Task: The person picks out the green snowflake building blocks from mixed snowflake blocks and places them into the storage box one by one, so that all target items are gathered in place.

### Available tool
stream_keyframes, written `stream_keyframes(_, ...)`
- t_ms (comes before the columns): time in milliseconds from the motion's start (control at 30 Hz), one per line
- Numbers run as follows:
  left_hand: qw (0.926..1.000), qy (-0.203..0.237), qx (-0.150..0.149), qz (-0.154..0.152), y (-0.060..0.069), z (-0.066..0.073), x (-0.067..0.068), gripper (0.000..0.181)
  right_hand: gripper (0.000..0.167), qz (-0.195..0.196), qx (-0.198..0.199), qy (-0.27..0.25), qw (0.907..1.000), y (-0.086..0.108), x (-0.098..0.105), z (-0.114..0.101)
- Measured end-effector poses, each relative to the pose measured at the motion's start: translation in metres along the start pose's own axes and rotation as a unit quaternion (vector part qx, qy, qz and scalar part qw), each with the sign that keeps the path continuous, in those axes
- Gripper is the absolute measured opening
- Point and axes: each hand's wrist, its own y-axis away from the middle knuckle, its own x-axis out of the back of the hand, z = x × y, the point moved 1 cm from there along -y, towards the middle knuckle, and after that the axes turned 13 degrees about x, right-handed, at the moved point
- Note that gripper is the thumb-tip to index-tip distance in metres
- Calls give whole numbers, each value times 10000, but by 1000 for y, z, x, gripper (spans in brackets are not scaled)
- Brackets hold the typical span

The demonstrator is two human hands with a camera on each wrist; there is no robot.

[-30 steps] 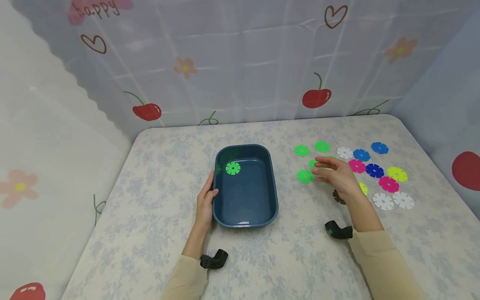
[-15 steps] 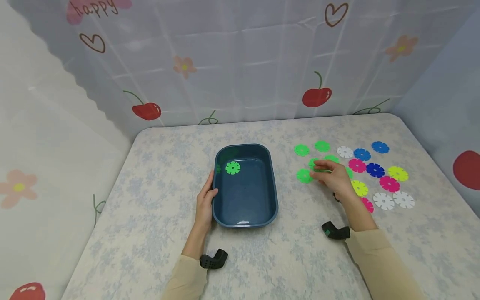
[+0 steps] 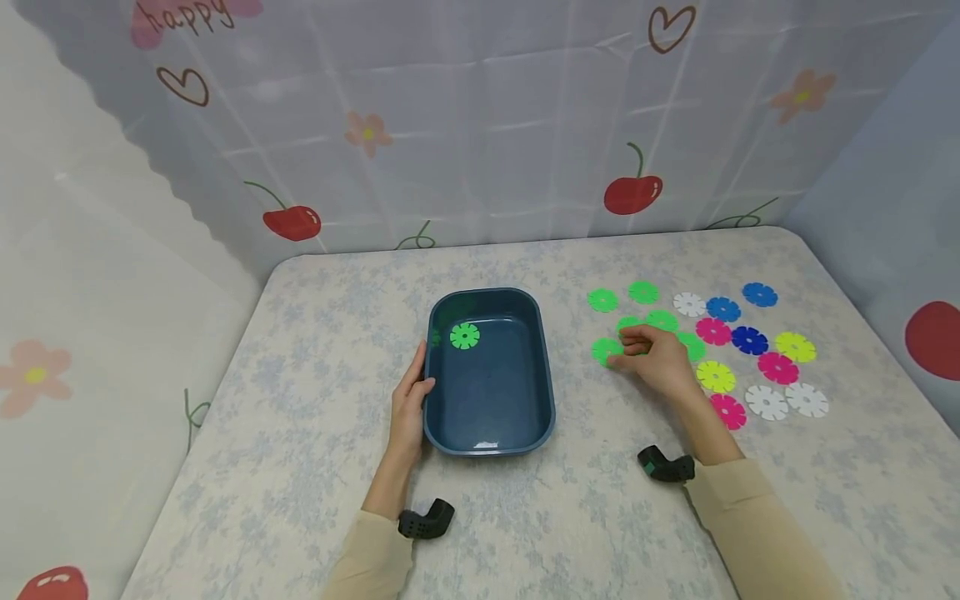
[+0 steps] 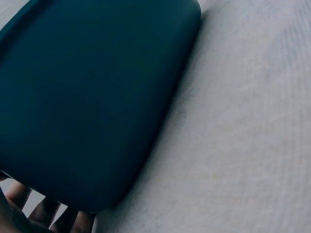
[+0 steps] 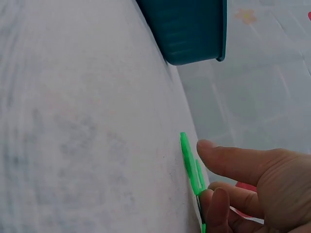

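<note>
The left hand point(image 3: 408, 412) holds the left side of a dark blue tray point(image 3: 489, 400), its thumb over the rim; in the left wrist view its fingers point(image 4: 46, 211) lie against the tray wall point(image 4: 87, 107). One green notched disc point(image 3: 465, 336) is inside, toward the far left. Over a group of green discs, the right hand point(image 3: 663, 367) has its thumb at the nearest left one point(image 3: 603, 351). In the right wrist view, a gap shows between thumb and fingers of that hand point(image 5: 262, 179), close beside a green disc point(image 5: 188, 162). Whether its fingertips touch is unclear.
Right of the green discs lie flat blue, white, pink and yellow discs, among them a dark blue one point(image 3: 750, 340) and a near pink one point(image 3: 727, 411). A curtain point(image 3: 480, 125) hangs behind the table's far edge.
The right hand has moved a little left and lower over the green discs, uncovering green, yellow and pink ones behind it. The brown disc is now hidden. The left hand and tray stay put.
</note>
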Motion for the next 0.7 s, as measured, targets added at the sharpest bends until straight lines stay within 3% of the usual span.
stream_keyframes(300, 10000, -29, -3, 22, 0, 1, -1, 57, 52, 150, 454, 513, 9975, 2, -6, -5)
stream_keyframes(700, 10000, -5, -40, -37, 1, 0, 0, 57, 48, 122, 536, 673, 9962, 2, -10, -4)
